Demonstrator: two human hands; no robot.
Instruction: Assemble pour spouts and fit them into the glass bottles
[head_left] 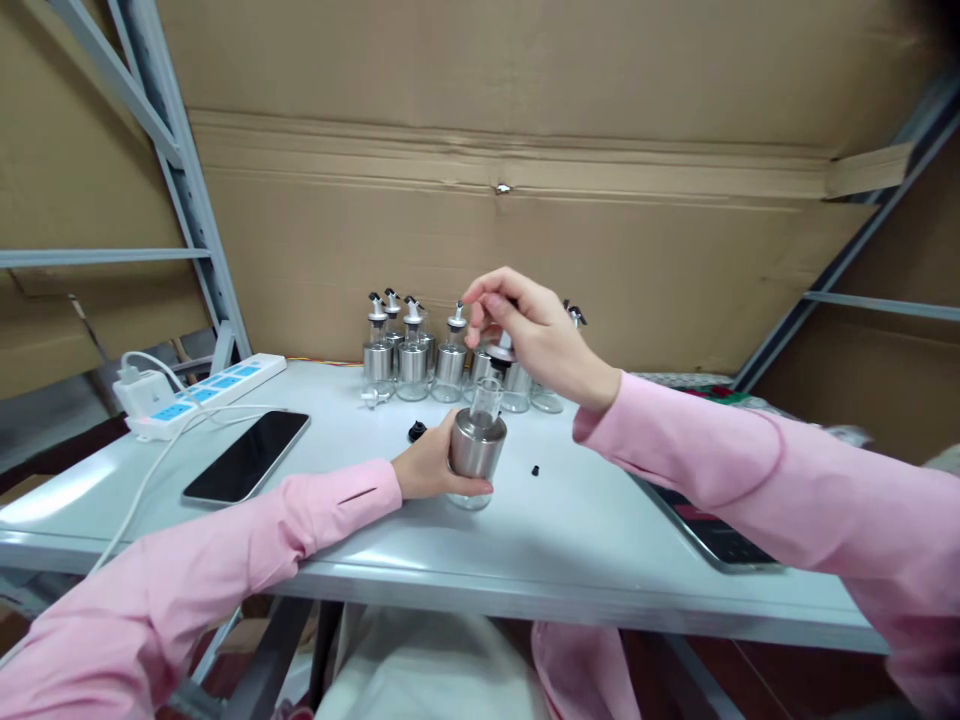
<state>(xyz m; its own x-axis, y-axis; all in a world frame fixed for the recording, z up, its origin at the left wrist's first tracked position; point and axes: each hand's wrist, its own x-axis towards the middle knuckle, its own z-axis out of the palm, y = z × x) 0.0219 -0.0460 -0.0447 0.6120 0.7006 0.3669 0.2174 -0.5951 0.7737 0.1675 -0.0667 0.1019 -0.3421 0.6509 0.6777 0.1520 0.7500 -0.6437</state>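
Observation:
My left hand [433, 463] is wrapped round a glass bottle with a steel sleeve [478, 445], which stands slightly tilted near the middle of the table. Its glass neck is uncovered. Just above the neck, my right hand [525, 318] holds a pour spout [501, 352] with a silver collar and a dark stopper; its top is partly hidden by the fingers. The spout and the neck look apart. Behind, a row of similar bottles [412, 362] with spouts stands upright, some hidden by my right hand.
A small black cap [535, 470] lies right of the held bottle, a black piece [417, 430] left of it. A clear piece [373, 398] lies before the row. Further left are a phone [249, 458] and power strip [225, 390]; a tablet-like device [720, 535] is under my right forearm.

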